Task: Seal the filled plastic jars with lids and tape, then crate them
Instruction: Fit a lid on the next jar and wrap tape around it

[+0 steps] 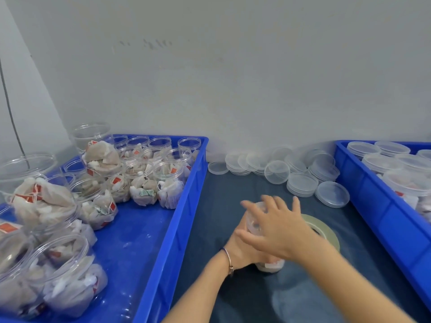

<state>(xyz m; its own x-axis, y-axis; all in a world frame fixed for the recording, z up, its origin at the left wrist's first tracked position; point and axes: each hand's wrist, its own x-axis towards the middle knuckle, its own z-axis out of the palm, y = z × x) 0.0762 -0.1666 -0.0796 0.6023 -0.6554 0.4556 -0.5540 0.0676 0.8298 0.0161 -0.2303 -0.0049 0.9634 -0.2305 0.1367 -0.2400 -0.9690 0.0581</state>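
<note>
Fingers of the left hand (242, 248) curl round the side of a clear jar (268, 264) standing on the dark desk (233, 299), while the right hand (277, 227) lies spread and relaxed over its lid (255, 220). Left of it, a blue crate (149, 241) holds open jars stuffed with tea bags; behind lie loose lids (277, 172), a tape roll (324, 229) sits just beside the jar, and another crate (373, 206) at right holds lidded jars.

A packing workroom: blue crates (177, 206) of filled jars (144, 183), loose lids (277, 171).
</note>
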